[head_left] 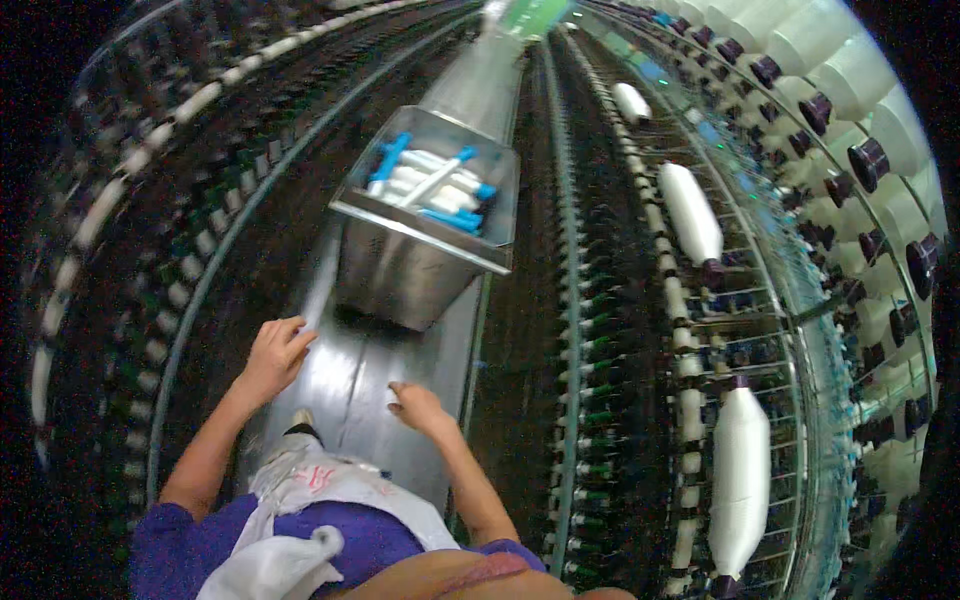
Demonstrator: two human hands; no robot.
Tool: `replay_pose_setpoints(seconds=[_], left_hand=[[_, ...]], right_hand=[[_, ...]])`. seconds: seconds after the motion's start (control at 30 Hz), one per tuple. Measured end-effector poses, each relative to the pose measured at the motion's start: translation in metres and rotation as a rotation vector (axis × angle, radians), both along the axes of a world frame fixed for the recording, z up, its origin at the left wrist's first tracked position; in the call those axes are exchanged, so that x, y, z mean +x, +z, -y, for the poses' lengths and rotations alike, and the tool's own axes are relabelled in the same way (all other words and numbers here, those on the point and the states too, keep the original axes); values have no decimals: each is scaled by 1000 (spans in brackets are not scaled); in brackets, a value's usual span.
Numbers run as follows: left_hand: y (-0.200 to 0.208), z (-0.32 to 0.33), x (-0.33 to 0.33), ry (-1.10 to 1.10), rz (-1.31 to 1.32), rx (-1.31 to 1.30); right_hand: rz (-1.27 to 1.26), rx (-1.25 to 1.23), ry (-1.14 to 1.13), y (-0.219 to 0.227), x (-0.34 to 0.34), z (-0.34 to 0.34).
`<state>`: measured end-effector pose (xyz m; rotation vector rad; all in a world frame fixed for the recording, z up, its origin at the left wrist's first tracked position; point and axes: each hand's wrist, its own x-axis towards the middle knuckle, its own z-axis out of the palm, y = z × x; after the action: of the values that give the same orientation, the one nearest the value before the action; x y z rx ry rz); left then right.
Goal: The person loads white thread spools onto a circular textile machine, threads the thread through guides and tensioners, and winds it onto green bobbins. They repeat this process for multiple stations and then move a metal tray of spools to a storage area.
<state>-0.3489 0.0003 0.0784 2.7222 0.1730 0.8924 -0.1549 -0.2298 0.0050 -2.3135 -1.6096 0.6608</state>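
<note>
My left hand (280, 352) hangs over the aisle floor, just short of the metal bin, with its fingers loosely bent and partly apart. I see nothing in it. My right hand (417, 408) is lower and to the right, its fingers curled inward; whether they hold anything small is not visible. Neither hand touches the bin. Ahead of both stands the grey metal bin (420, 245). Inside it lie several white and blue bobbin tubes (433, 180), tumbled across each other.
Spinning frames with rows of spindles (600, 400) line both sides of the narrow aisle (335, 385). On the right, large white roving bobbins (740, 480) lie along a rack, and more roving bobbins (820, 50) hang above. A green patch (535, 18) shows at the far end.
</note>
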Motion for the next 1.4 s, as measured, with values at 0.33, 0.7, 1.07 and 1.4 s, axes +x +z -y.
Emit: replay_pose_setpoints(seconds=[0.33,0.7,1.07,1.4], left_hand=[[-106,-180,335,-80,-269,13],[-120,-212,405,-295,-447,-12],[-107,-201,430,-203,-498,3],[-140,-212,547,-81,-615,-79]], right_hand=[[601,217,-366,-48,291,-137],[656,156,-379,-70,367,-152],[597,302,-342,-73,411,-156],[113,195,-276,-53,557,-165]])
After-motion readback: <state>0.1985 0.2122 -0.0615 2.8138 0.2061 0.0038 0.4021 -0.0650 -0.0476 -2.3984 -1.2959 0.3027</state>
